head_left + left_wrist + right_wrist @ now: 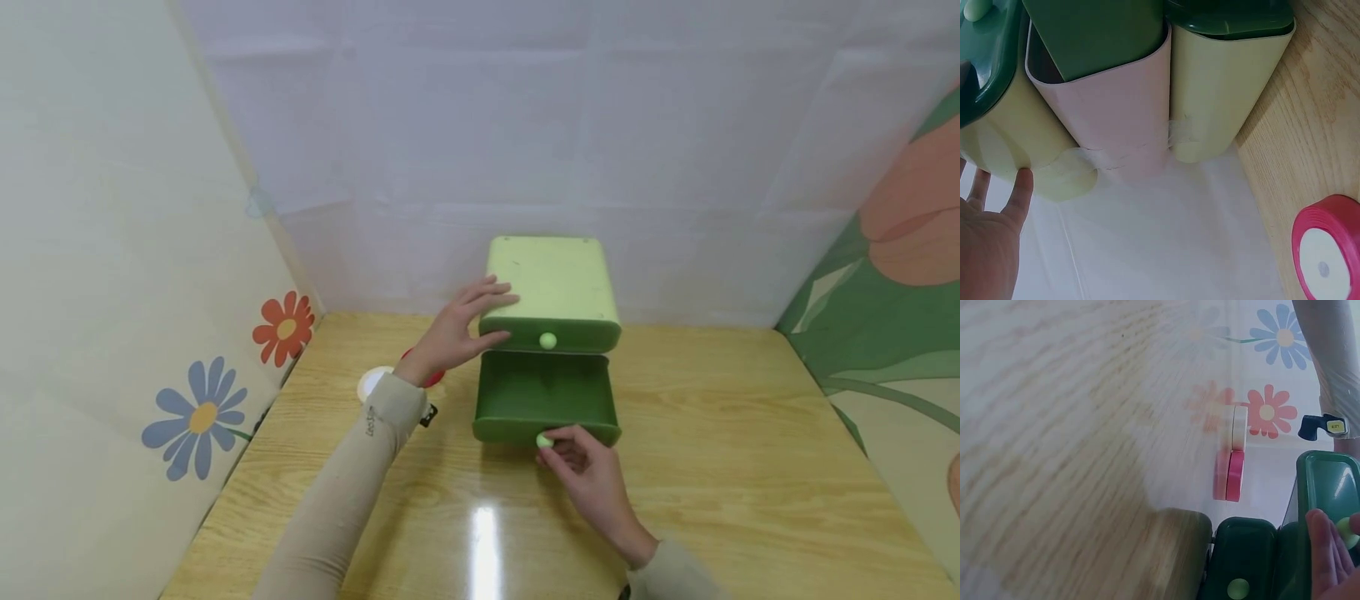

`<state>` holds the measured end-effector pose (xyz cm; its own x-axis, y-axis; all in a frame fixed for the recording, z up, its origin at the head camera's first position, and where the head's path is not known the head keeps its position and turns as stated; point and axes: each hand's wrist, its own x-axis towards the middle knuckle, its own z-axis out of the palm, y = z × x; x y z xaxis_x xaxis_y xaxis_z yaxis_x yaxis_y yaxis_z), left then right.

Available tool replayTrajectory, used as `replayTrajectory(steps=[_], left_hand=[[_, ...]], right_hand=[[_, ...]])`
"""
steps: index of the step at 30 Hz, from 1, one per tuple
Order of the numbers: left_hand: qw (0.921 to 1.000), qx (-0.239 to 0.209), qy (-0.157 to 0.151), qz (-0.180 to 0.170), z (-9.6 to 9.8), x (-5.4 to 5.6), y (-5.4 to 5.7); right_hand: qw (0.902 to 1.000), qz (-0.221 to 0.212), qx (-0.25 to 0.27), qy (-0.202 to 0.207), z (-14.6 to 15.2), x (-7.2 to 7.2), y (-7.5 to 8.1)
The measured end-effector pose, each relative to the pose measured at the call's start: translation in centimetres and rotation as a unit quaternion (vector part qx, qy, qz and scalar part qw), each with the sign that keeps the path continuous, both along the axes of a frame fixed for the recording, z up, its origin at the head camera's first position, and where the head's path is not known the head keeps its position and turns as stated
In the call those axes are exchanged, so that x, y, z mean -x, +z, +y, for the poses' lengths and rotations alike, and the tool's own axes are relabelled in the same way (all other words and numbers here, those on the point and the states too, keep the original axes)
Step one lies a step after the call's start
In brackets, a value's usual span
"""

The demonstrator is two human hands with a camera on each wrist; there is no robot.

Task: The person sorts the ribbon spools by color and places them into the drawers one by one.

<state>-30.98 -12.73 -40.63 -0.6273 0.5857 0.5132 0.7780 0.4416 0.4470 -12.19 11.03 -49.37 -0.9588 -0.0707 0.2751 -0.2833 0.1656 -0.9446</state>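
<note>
A small drawer cabinet (551,275) stands against the back wall, its tiers pale green, pink and pale green. From the pink middle tier (1100,119) a dark green drawer (543,392) sticks out, with nothing seen inside. My right hand (592,479) pinches the drawer's round light green knob (545,441) between thumb and fingers. My left hand (457,333) rests against the left side of the top tier, fingers extended and spread over its edge. The top drawer, with its own knob (548,341), is closed. In the right wrist view the lowest drawer (1241,556) also sits closed.
Left of the cabinet, a red ribbon roll (1325,247) and a white roll (372,382) stand on the wooden table (750,467), partly behind my left forearm. A white cloth (465,150) hangs behind. Flower-printed panels (202,417) border both sides.
</note>
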Motion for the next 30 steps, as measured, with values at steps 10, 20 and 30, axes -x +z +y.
replayTrajectory(steps=[10,20,30], left_hand=[[1.0000,0.001,-0.002,0.000,-0.02,-0.03,0.09],[0.9999,0.004,0.003,-0.009,-0.06,-0.18,0.02],[0.9994,-0.007,-0.002,-0.035,-0.31,-0.09,-0.86]], right_hand=[[1.0000,0.003,0.003,0.005,0.04,-0.21,0.02],[1.0000,-0.001,0.005,0.005,0.02,-0.38,-0.01],[1.0000,0.003,0.006,0.002,0.02,-0.43,0.02]])
